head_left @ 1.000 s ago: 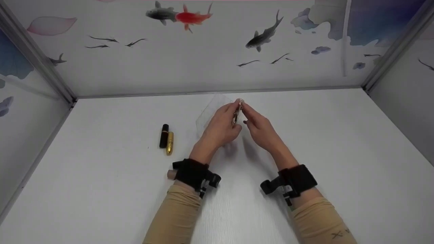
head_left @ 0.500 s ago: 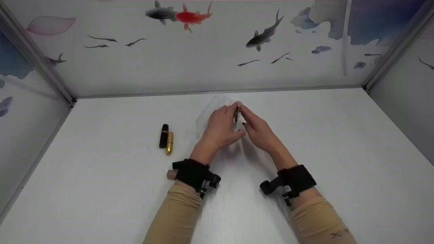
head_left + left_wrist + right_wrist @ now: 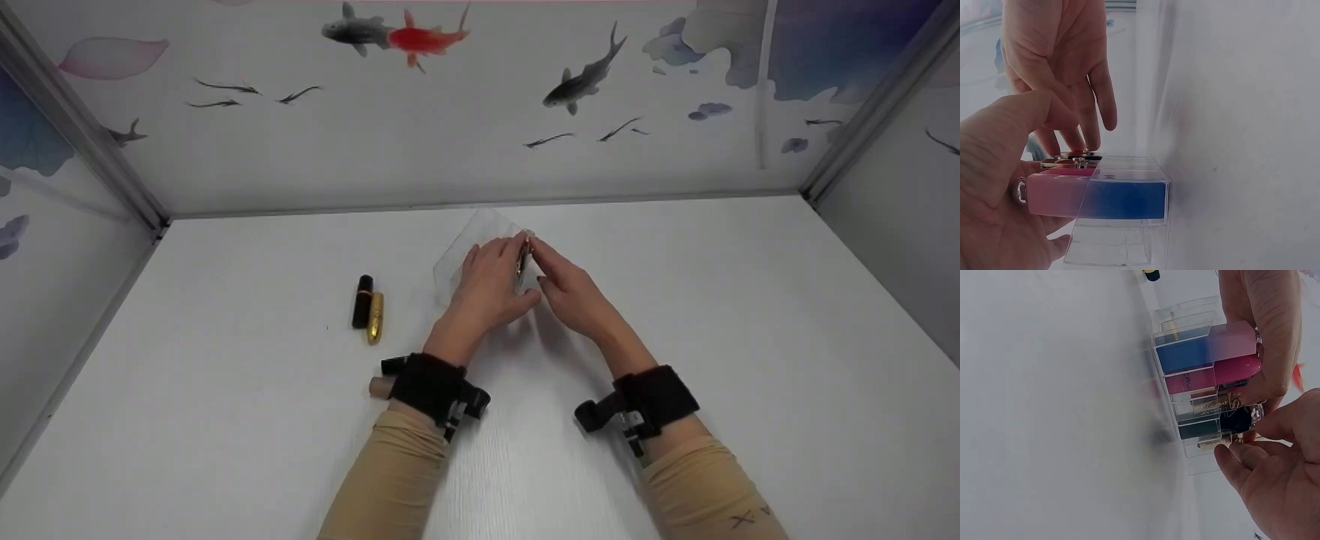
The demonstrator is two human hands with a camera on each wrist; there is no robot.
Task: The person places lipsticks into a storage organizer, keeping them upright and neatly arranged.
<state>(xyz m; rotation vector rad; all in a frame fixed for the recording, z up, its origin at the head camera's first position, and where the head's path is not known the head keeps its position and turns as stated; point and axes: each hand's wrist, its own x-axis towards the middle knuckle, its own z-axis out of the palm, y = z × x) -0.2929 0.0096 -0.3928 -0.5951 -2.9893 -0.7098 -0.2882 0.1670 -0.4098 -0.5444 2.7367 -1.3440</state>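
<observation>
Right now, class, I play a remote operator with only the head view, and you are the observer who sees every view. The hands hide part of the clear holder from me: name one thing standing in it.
Observer: A pink-and-blue tube stands in the clear holder, its pink part sticking out.

Operator: What stands next to that one?

Observer: A deep-pink tube, seen in the right wrist view.

Operator: And which tube is close to the right hand?

Observer: A black tube in the holder, with a shiny, clear-looking top. I cannot tell whether the hand touches it.
</observation>
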